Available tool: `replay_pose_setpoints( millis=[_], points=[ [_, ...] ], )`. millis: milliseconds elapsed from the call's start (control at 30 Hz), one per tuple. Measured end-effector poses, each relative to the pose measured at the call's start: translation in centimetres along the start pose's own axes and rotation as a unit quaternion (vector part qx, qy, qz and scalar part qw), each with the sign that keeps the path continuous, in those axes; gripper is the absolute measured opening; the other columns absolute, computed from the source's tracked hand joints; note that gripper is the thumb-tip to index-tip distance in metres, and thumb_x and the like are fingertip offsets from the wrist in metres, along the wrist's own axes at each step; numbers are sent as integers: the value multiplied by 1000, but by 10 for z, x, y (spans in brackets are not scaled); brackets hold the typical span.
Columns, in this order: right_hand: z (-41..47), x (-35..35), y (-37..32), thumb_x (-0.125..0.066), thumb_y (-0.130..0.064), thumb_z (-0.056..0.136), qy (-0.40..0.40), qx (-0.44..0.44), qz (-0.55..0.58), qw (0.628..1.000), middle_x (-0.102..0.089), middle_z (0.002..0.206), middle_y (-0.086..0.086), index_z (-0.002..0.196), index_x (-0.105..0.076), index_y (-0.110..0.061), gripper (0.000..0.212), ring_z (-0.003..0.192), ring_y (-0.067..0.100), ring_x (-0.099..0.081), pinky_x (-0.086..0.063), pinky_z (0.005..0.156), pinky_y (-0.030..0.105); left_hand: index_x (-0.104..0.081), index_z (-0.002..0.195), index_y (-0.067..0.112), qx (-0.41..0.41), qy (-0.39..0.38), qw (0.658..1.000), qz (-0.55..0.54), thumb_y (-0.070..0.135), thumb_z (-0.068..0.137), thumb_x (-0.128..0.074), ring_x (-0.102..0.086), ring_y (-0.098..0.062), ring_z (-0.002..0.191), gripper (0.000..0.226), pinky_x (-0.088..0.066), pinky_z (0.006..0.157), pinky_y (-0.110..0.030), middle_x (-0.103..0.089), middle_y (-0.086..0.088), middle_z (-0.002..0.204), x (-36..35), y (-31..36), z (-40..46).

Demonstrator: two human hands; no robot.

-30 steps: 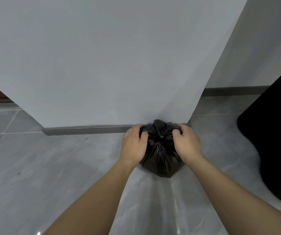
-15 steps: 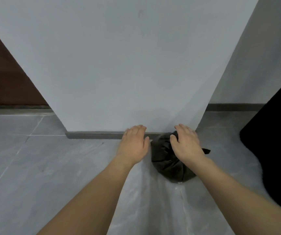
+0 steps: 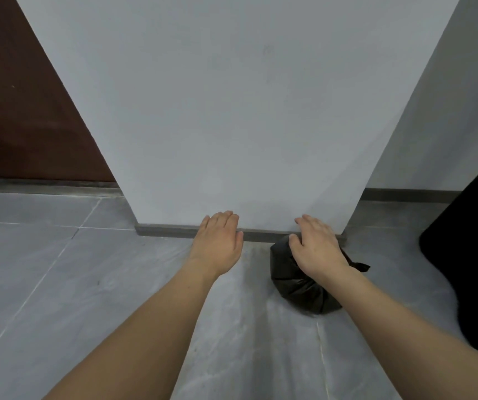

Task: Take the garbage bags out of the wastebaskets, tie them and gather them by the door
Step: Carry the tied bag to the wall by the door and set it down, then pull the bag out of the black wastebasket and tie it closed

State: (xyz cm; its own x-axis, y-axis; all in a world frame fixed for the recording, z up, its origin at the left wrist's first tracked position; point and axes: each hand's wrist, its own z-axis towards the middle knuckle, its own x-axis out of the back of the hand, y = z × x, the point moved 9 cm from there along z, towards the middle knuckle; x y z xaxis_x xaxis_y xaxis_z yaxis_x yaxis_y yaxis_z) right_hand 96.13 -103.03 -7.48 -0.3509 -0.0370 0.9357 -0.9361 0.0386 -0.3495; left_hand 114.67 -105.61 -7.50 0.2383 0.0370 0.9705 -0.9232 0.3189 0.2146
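Note:
A small tied black garbage bag (image 3: 298, 284) lies on the grey tiled floor against the base of a white wall. My right hand (image 3: 317, 248) hovers over the bag's top with fingers straight, covering part of it; whether it touches the bag I cannot tell. My left hand (image 3: 219, 243) is off the bag, to its left, held flat with fingers straight above the floor by the skirting. Neither hand holds anything.
A dark brown door (image 3: 24, 111) stands at the left behind the white wall corner (image 3: 232, 125). A large black shape (image 3: 474, 255) fills the right edge. Grey skirting (image 3: 168, 230) runs along the wall foot.
Both hands have let go of the tied bag's neck and opened. The left hand has drawn away to the left; the bag now rests on the floor under my right hand.

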Motion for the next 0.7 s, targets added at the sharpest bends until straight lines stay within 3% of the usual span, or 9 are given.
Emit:
replay_pose_setpoints(
  millis=[467, 567, 700],
  points=[
    [6, -3, -16, -34, -30, 101, -53, -22, 29, 998, -29, 156, 12, 148, -30, -7, 53, 145, 24, -23, -15, 120, 38, -35, 143, 12, 51, -36, 998, 0, 30, 102, -32, -27, -20, 142, 46, -10, 120, -39, -35, -4, 152, 13, -16, 0],
    [13, 55, -50, -32, -29, 102, -58, -21, 38, 997, -20, 160, 13, 151, -22, -5, 56, 147, 24, -16, -9, 121, 35, -32, 145, 12, 25, -44, 999, 16, 30, 102, -30, -23, -21, 143, 47, -6, 121, -41, -33, -4, 153, 73, 1, 13],
    [22, 195, -122, -31, -28, 103, -42, 0, 42, 998, -13, 161, 13, 152, -15, -3, 57, 149, 24, -10, -4, 121, 32, -25, 149, 11, 18, -27, 999, 35, 32, 103, -27, -17, -22, 146, 51, -1, 121, -38, -27, -4, 157, 216, 25, 40]
  ],
)
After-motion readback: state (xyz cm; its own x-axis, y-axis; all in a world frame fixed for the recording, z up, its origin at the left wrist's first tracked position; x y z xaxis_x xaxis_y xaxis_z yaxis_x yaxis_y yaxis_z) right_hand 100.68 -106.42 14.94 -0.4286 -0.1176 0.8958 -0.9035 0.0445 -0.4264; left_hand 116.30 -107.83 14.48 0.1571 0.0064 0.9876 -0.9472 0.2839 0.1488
